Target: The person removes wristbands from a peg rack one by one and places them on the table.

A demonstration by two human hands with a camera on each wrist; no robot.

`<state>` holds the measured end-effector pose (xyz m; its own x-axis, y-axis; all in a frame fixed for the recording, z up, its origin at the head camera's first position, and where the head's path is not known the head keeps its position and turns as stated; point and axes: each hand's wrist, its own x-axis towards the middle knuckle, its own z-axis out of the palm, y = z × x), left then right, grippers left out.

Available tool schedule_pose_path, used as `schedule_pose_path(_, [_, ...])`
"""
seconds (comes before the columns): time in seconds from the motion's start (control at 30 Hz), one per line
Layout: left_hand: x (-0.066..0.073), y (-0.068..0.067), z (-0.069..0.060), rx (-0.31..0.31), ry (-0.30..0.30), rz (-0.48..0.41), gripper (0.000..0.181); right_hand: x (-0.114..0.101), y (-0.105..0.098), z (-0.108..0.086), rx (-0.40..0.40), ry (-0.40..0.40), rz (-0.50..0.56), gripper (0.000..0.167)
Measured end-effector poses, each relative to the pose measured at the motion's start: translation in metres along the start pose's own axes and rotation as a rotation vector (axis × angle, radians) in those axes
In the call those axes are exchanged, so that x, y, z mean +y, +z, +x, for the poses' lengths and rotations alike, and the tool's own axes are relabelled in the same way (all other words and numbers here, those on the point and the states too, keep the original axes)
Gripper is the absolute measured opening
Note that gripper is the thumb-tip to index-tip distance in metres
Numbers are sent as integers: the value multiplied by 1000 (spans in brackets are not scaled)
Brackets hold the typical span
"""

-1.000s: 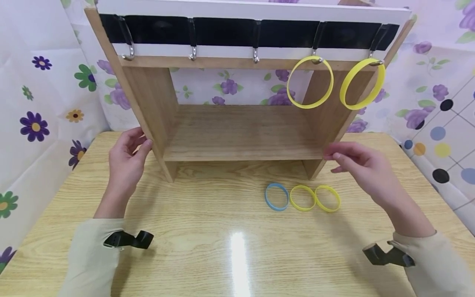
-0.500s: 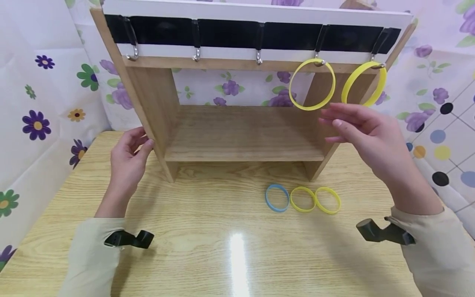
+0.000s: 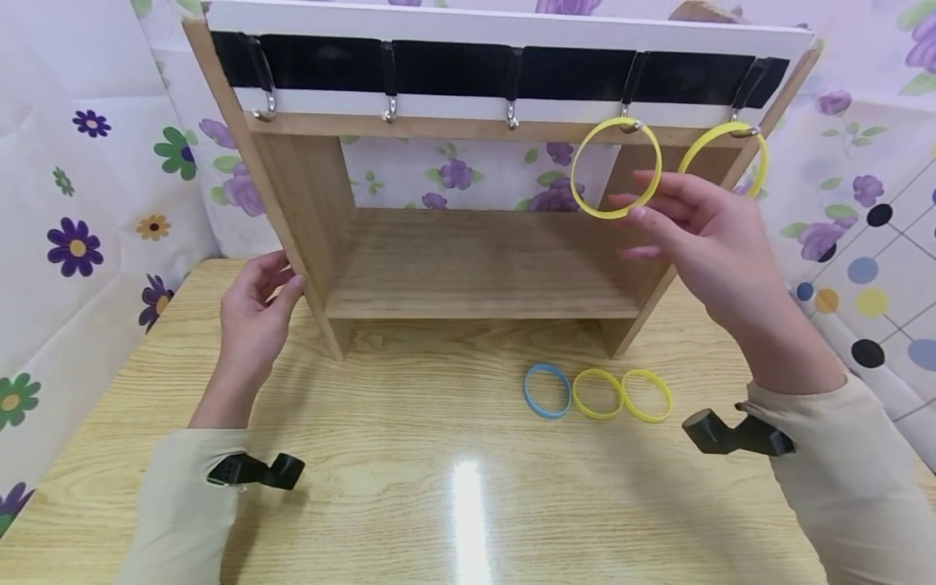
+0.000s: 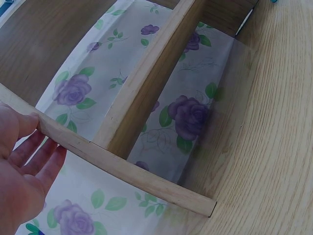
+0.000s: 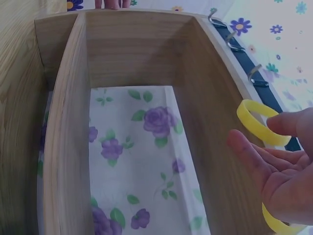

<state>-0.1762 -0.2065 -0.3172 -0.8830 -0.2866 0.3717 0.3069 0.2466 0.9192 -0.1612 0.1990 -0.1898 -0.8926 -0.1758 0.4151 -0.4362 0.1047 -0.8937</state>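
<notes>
My left hand (image 3: 256, 313) holds the left side panel of a wooden shelf (image 3: 483, 264), thumb on its front edge and fingers at the outer face. At the upper right, my right hand (image 3: 720, 244) is at a yellow wristband (image 3: 608, 216) hanging on a metal hook. Its thumb touches the band's lower right rim; the fingers reach behind it, spread and fairly straight in the right wrist view. A second yellow wristband (image 3: 764, 166) hangs on the rightmost hook, partly hidden by my right hand.
A blue wristband (image 3: 547, 416) and two yellow wristbands, one in the middle (image 3: 598, 417) and one at right (image 3: 647, 419), lie on the wooden table (image 3: 366, 487). Bare hooks, such as the middle hook (image 3: 512, 115), line the black strip (image 3: 453, 67). Flowered sheets cover the walls.
My right hand has risen from the shelf's lower right side to the hanging yellow wristband, shifting left over the last half second. My left hand stays at the side panel.
</notes>
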Motion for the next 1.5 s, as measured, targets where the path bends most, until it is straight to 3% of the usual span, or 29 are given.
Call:
schedule_pose_path(0.43, [-2, -1, -1, -14, 14, 23, 29, -2, 5, 4, 140, -83, 164, 20])
schedule_pose_path(1.07, [-2, -1, -2, -10, 6, 15, 29, -17, 7, 5, 140, -201, 256, 25])
schedule_pose_path(1.33, [0, -2, -2, -5, 11, 22, 28, -20, 11, -3, 102, -221, 216, 27])
schedule_pose_path(1.5, [1, -2, -2, -8, 10, 19, 28, -14, 16, -14, 62, -196, 109, 25])
